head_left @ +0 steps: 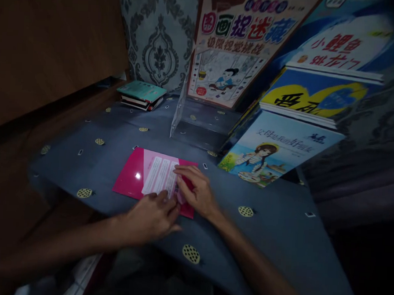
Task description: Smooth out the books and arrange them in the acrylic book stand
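Near the worktop's front edge [108,202], the booklet [129,175] could slip off if tugged; right hand [197,191] open, left hand [155,215] unclear in grip.

A home: patterned wallpaper [159,53], pineapple-print tablecloth [275,222]

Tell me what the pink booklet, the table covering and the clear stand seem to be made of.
Pink booklet: glossy, probably coated paper or card; a bright glare spot shows.
Table covering: mostly matte, perhaps fabric or vinyl; no sharp glare.
Clear stand: likely smooth transparent plastic; the covering shows through.
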Tool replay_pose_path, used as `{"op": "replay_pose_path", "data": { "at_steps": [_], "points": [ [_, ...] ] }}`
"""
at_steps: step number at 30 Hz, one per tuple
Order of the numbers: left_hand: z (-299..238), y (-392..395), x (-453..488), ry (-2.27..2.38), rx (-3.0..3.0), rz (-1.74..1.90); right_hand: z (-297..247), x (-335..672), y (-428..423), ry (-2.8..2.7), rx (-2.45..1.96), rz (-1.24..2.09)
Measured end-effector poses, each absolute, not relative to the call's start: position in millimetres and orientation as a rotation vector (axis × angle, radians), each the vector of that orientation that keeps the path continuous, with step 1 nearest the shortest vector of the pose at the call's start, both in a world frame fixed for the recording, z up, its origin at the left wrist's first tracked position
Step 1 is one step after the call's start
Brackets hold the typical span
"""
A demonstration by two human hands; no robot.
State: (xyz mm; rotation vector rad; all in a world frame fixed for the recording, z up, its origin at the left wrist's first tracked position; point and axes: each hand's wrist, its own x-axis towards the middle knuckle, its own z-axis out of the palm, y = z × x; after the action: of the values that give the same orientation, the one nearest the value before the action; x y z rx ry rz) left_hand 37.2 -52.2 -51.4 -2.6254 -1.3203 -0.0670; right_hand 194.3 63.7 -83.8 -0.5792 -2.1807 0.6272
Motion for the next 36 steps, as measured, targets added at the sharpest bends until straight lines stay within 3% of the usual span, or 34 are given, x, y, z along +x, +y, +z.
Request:
{"op": "replay_pose_path", "data": {
  "at_steps": [8,12,24,36],
  "points": [
    [-56.8,6.6,-41.0,-2.009,-2.295,-0.083,-102.5,191.8,62.5,-2.618,-0.875,0.352],
    [-68.3,8.4,-62.1,-2.111,-2.253,-0.147,-100.6,194.9,66.9,-2.635,-1.044,0.275],
    [-74.2,8.6,-63.9,-1.978,-2.4,-0.293,-91.7,216.3,43.7,-2.653,-1.089,0.258],
    [-67.5,-45.9,-65.6,-1.386,-2.914,-0.306,-102.2,248.0,43.3,-2.551,-0.997,0.371]
  ]
}}
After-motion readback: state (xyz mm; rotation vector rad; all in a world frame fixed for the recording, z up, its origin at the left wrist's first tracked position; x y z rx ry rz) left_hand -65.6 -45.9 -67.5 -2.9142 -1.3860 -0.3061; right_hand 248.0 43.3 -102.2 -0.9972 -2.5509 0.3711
